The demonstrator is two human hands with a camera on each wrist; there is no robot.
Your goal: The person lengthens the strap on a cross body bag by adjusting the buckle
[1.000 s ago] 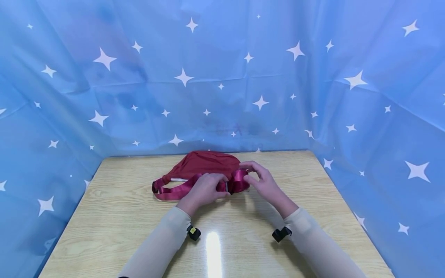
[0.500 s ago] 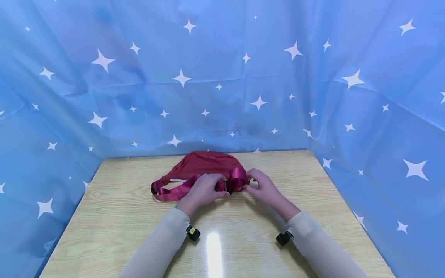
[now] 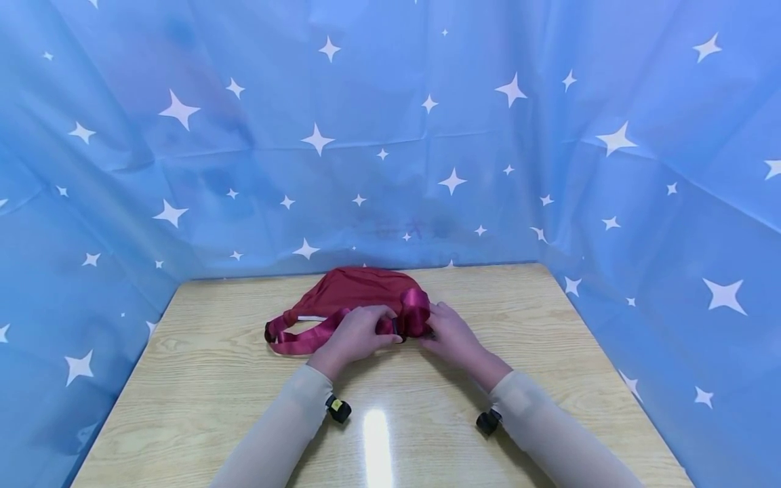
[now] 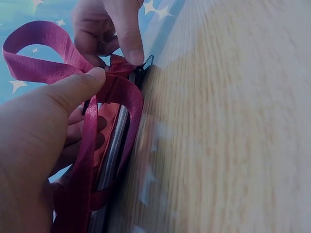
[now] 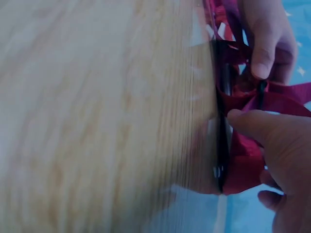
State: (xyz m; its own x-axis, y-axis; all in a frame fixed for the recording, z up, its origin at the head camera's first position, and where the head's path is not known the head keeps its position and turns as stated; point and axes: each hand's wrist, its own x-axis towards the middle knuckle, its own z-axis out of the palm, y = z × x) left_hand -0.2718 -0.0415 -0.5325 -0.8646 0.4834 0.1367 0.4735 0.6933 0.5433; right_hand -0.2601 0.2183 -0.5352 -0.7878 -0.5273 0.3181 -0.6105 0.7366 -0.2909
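Observation:
A dark red waist bag (image 3: 369,285) lies near the table's back edge, its magenta strap (image 3: 305,339) stretched along the front. My left hand (image 3: 356,333) pinches the strap between thumb and fingers, beside a black slider (image 3: 395,328). Past that slider, the strap stands up in a loop (image 3: 416,310). My right hand (image 3: 454,340) is at the bag's right end, behind the loop, and its fingers pinch the strap there. In the left wrist view, the right thumb (image 4: 130,46) presses close to a small black fitting (image 4: 141,69). A silvery zip (image 4: 115,145) runs along the bag.
The bag rests on a wood-grain table (image 3: 232,407) with a bright light reflection (image 3: 378,447) at the front. A blue curtain with white stars (image 3: 390,122) surrounds the back and sides. Small black cameras (image 3: 338,409) sit on both wrists.
My right hand moved from the side of the strap loop to lower behind it, and its fingers closed in. The loop rose and shifted slightly left. My left hand stayed almost still.

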